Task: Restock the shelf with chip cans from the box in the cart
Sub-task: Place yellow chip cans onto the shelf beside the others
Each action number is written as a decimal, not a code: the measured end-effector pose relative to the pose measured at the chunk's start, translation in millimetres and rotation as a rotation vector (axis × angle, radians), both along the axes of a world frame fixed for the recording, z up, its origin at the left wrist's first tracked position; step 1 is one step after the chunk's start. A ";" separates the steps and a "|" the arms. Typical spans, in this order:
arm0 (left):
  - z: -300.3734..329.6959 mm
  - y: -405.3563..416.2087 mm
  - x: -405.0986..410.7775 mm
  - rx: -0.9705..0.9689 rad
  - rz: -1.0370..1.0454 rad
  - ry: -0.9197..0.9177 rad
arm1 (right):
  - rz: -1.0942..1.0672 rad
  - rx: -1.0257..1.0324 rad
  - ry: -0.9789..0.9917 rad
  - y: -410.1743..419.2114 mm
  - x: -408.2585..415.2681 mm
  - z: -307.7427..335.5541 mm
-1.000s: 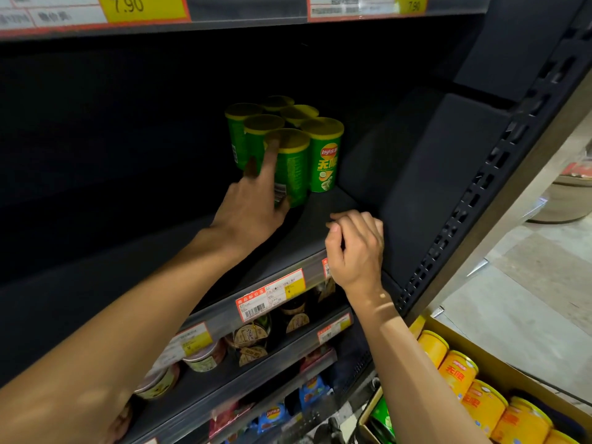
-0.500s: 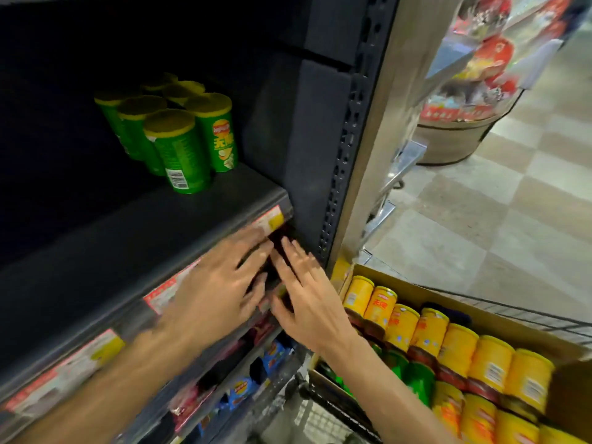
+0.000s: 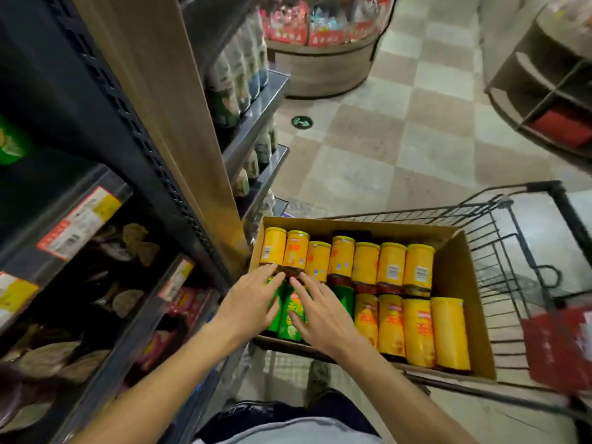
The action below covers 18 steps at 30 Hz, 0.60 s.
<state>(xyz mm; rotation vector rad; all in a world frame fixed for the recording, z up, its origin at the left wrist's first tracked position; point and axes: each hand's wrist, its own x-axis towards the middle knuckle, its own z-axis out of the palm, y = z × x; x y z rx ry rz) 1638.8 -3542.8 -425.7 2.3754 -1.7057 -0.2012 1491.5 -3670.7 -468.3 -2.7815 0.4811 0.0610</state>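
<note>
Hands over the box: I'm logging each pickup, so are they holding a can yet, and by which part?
Nothing is held yet. The left hand and right hand are spread over the green cans, fingers straight.

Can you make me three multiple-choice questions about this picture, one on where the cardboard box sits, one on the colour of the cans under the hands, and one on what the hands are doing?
1. Where is the open brown cardboard box?
A. On the floor tiles
B. Inside the wire shopping cart
C. On the dark shelf

2. What colour are the cylindrical chip cans directly under the two hands?
A. Green
B. Blue
C. White

3. What state are the left hand and right hand in?
A. Both clenched in fists
B. Each lifting a can clear of the box
C. Both spread with fingers extended over the cans

Answers: 1 B, the cart's wire sides surround the box. 2 A, green cans show between the fingers, while the yellow chip cans fill the rest of the box. 3 C, the fingers are straight and splayed, with no can gripped.
</note>
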 end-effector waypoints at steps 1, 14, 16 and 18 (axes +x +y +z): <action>-9.3 -8.4 -4.1 0.028 -0.008 0.013 | -0.025 0.014 0.009 -6.1 -9.0 -5.0; -99.9 -55.2 -7.4 0.528 0.142 0.091 | -0.145 0.160 0.270 -61.5 -87.1 -66.4; -114.9 -52.5 -2.2 0.596 0.245 0.192 | -0.156 0.178 0.296 -68.2 -94.6 -70.5; -130.7 -47.0 1.5 0.607 0.370 0.287 | -0.168 0.185 0.321 -76.7 -101.3 -73.3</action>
